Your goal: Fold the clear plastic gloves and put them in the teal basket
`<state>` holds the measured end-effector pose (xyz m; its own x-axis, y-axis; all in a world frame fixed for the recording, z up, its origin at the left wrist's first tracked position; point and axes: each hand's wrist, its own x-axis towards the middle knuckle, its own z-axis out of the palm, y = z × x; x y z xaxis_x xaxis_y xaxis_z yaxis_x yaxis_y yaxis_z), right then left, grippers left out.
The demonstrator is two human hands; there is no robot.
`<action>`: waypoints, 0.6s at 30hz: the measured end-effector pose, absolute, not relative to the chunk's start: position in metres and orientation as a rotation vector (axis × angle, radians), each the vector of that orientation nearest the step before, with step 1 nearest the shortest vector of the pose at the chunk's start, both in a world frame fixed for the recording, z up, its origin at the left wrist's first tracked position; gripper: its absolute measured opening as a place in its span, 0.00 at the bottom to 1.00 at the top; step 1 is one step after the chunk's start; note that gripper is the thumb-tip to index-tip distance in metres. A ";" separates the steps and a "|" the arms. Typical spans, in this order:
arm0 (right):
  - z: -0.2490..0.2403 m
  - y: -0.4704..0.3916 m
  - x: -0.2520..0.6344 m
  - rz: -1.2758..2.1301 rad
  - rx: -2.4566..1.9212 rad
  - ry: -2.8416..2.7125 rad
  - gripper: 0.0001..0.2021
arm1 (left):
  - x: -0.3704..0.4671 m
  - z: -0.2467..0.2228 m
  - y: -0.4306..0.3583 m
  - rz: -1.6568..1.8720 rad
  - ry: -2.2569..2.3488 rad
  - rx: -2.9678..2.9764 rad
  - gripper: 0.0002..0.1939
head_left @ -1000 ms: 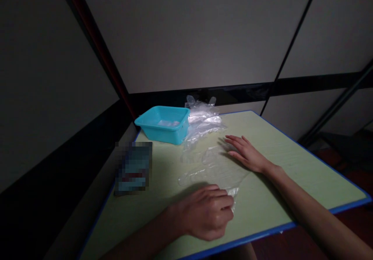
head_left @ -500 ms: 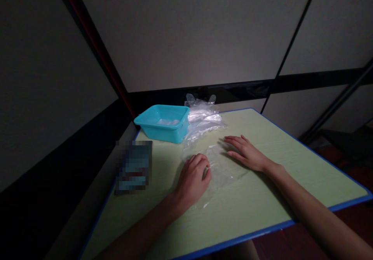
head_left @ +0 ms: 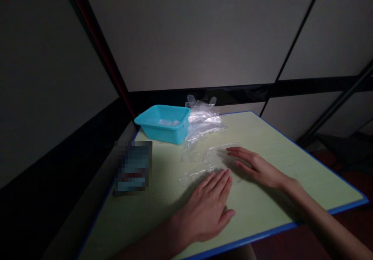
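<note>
So the big change here is the left hand [head_left: 208, 207]: half a second ago it was curled up mid-frame with fingers and thumb bunched together over the film, and now it's flattened out in the lower middle, palm down, fingers straight and side by side, thumb sticking out to the right. My read is that it's gone from gathering at the plastic to smoothing it, and the transparent disposable glove [head_left: 216, 156] does look fairly well spread out now. That glove lies on the pale green table [head_left: 276, 143] in the middle of the frame, just right of centre, its finger parts pointing left, with the left fingertips over its near part. The right hand [head_left: 259, 166] is right of centre with loosely bent fingers above the glove's right-hand side; there's shadow under it and I honestly can't tell whether it's touching. The two hands are apart and neither seems clamped on anything. Compared with the earlier frame, the right hand has also slid a little right and down, and the glove finger the left hand was hiding shows again. What hasn't budged: the turquoise plastic basin [head_left: 159, 133] left of centre with something pale inside, the heap of transparent gloves [head_left: 204, 118] right beside it, and the flat dark rectangular thing [head_left: 134, 166] at the left edge of the table, too pixelated to name.
</note>
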<state>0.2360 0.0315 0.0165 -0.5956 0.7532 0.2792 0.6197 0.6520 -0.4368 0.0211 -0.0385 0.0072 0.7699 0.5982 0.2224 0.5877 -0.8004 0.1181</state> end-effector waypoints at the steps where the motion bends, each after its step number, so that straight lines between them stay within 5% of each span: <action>1: 0.018 0.024 0.236 0.422 -1.071 -2.450 0.18 | 0.021 0.005 -0.038 0.353 0.985 2.917 0.28; 18: -0.003 -0.030 0.249 0.223 -1.012 -2.745 0.22 | 0.012 -0.002 -0.030 0.248 1.026 2.793 0.28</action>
<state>0.2485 -0.0301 -0.0029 -0.7433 0.6540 0.1408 0.6226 0.7533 -0.2120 0.0123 -0.0298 -0.0018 0.7515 0.6519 0.1012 0.6261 -0.7531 0.2021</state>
